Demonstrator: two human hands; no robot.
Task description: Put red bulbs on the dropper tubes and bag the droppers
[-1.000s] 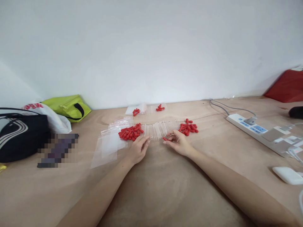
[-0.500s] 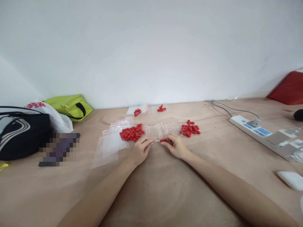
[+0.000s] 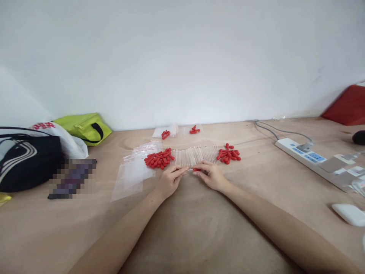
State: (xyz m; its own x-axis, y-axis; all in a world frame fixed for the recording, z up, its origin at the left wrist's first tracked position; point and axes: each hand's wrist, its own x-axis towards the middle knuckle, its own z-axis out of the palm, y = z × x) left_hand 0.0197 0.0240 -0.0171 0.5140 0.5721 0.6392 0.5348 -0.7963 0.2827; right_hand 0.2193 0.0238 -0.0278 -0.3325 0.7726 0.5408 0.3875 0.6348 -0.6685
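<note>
My left hand (image 3: 170,180) pinches a thin clear dropper tube (image 3: 189,169) between thumb and fingers. In my right hand (image 3: 211,176) is a red rubber dropper bulb (image 3: 196,169), its open end turned toward the tube. Tube and bulb meet or nearly meet; I cannot tell whether the tube is inside. Just beyond my hands lies a row of clear tubes (image 3: 196,154). A larger heap of red bulbs (image 3: 158,159) sits at the row's left end, and a smaller heap of red bulbs (image 3: 229,155) at its right.
Clear zip bags (image 3: 128,179) overlap on the left. Near the wall, two bags hold red-bulbed pieces (image 3: 194,130). A black bag (image 3: 31,163), a green bag (image 3: 85,129) and a blurred-out dark object (image 3: 72,179) are farther left. A power strip (image 3: 302,154) and a white case (image 3: 348,214) lie right.
Both hands stay in nearly the same place, still holding the tube and bulb end to end. Finger positions differ only slightly, and the view has shifted a little.
</note>
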